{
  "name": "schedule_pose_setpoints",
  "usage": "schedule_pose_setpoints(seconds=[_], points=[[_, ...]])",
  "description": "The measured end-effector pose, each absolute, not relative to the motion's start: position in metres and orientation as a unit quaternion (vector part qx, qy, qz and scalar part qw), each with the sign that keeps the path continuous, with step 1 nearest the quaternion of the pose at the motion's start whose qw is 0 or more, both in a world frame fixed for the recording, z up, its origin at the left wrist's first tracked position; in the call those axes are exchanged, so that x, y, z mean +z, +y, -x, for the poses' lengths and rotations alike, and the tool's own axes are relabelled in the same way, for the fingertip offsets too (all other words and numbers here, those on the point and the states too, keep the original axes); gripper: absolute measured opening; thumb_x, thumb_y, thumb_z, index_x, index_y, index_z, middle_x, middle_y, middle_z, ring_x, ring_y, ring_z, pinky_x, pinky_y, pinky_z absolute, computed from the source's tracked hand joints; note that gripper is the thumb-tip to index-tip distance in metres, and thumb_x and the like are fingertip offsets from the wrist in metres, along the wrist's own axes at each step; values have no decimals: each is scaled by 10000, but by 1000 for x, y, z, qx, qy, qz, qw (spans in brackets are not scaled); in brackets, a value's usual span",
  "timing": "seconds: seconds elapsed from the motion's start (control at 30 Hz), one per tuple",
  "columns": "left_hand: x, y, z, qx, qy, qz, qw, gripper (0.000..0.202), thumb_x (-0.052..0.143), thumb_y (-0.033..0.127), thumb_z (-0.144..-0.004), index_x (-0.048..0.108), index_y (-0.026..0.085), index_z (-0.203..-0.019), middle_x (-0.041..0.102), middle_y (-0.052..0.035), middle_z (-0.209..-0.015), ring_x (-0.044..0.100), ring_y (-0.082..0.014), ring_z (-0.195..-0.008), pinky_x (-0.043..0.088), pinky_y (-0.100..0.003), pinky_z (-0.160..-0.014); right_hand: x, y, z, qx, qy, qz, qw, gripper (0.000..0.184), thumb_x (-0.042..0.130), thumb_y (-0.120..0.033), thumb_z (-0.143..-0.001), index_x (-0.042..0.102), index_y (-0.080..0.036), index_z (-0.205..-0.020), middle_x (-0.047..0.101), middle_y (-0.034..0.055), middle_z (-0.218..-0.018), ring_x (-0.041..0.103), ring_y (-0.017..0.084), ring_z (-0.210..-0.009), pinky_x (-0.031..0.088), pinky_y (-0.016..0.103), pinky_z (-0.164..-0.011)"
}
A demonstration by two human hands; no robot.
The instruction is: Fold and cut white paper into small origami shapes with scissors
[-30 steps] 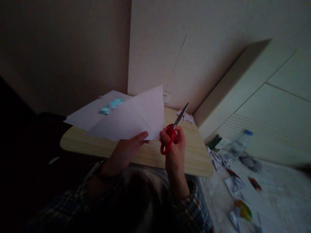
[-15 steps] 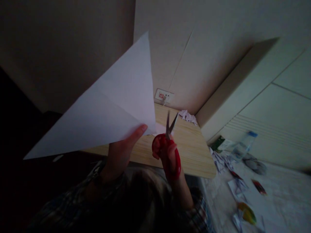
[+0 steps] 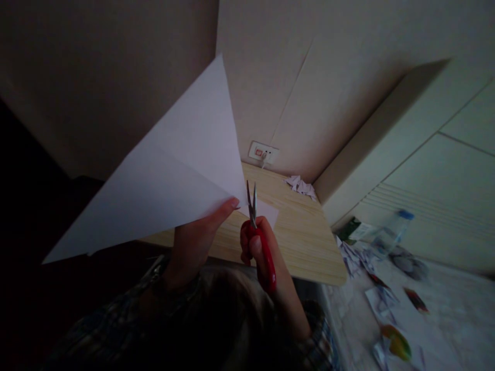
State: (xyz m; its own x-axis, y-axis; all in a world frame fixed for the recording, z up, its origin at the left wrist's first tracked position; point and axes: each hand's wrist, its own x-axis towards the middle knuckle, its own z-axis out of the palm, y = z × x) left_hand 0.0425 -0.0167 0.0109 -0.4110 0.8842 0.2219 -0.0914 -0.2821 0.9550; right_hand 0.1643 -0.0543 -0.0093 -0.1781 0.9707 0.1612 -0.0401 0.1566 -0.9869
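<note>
A large sheet of white paper [image 3: 170,170], creased across its middle, is held up by my left hand [image 3: 203,234], with the thumb pressed on it near its lower right corner. My right hand [image 3: 263,247] grips red-handled scissors [image 3: 266,263], its fingers wrapped round the handles. Their blades point up and stand slightly apart, close by the right corner of the sheet; I cannot tell whether they touch it. Behind the scissors, another piece of white paper [image 3: 266,210] lies on the light wooden table [image 3: 305,247].
Folded white paper pieces [image 3: 300,186] sit at the table's back corner, below a wall socket [image 3: 263,152] with a plug in it. To the right, a clear plastic bottle [image 3: 392,234] with a blue cap and scattered papers lie on a pale surface [image 3: 456,309].
My right hand has brought the scissors left, up to the corner of the sheet, and the blades have closed partway. The sheet's top has tipped a little to the left.
</note>
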Motion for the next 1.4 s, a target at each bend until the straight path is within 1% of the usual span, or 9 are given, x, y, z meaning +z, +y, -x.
schedule_pose_setpoints(seconds=[0.2, 0.33, 0.5, 0.57, 0.77, 0.93, 1.07, 1.27, 1.4], points=[[13, -18, -43, 678, 485, -387, 395, 255, 774, 344, -633, 665, 222, -829, 710, -15, -997, 658, -227, -956, 514, -356, -935, -6, -53, -163, 502, -565, 424, 499, 503, 541, -691, -756, 410, -224, -890, 413, -38, -760, 348, 98, -582, 330, 226, -483], [14, -18, -44, 672, 489, -400, 387, 242, 752, 340, -654, 665, 224, -848, 713, -13, -986, 653, -225, -984, 496, -352, -959, -6, -53, -161, 504, -564, 422, 500, 509, 550, -695, -743, 408, -227, -882, 404, -41, -755, 333, 99, -585, 323, 219, -476], [12, -17, -44, 684, 472, -397, 389, 303, 771, 338, -635, 667, 218, -893, 711, -3, -983, 646, -218, -985, 475, -368, -988, -5, -54, -160, 507, -560, 426, 498, 501, 563, -689, -737, 410, -234, -879, 396, -47, -729, 332, 102, -574, 324, 225, -481], [12, -18, -44, 674, 480, -395, 400, 285, 769, 335, -639, 670, 223, -882, 715, 0, -959, 649, -217, -974, 479, -365, -981, -7, -53, -160, 506, -560, 425, 500, 494, 571, -683, -735, 414, -236, -876, 396, -50, -714, 338, 104, -569, 317, 227, -481], [16, -19, -43, 668, 488, -387, 408, 282, 773, 317, -624, 668, 215, -865, 710, -10, -987, 649, -214, -980, 476, -354, -984, -10, -52, -162, 499, -561, 425, 506, 494, 533, -698, -755, 421, -235, -886, 414, -46, -724, 351, 103, -564, 309, 231, -486], [16, -18, -43, 669, 499, -386, 392, 309, 787, 327, -605, 664, 223, -869, 713, -4, -949, 640, -224, -1012, 440, -373, -1024, -10, -52, -161, 508, -554, 422, 507, 499, 544, -701, -748, 409, -237, -870, 410, -44, -737, 332, 100, -557, 290, 231, -475], [13, -18, -43, 664, 501, -395, 391, 281, 776, 337, -622, 664, 239, -860, 712, 0, -945, 640, -225, -1010, 445, -365, -1015, -12, -51, -161, 503, -555, 422, 511, 481, 537, -691, -763, 414, -237, -863, 417, -44, -732, 332, 98, -548, 288, 229, -466], [14, -18, -44, 673, 496, -388, 387, 294, 774, 315, -624, 684, 231, -890, 720, 3, -934, 643, -214, -993, 447, -360, -1010, -10, -53, -160, 502, -552, 439, 501, 519, 542, -725, -726, 409, -235, -835, 418, -66, -664, 341, 78, -472, 283, 219, -408], [13, -19, -44, 666, 495, -388, 401, 296, 779, 348, -620, 692, 203, -863, 721, -7, -964, 655, -198, -947, 470, -326, -973, -10, -53, -161, 501, -545, 451, 499, 482, 515, -702, -756, 394, -240, -821, 437, -83, -629, 376, 65, -387, 287, 205, -345]])
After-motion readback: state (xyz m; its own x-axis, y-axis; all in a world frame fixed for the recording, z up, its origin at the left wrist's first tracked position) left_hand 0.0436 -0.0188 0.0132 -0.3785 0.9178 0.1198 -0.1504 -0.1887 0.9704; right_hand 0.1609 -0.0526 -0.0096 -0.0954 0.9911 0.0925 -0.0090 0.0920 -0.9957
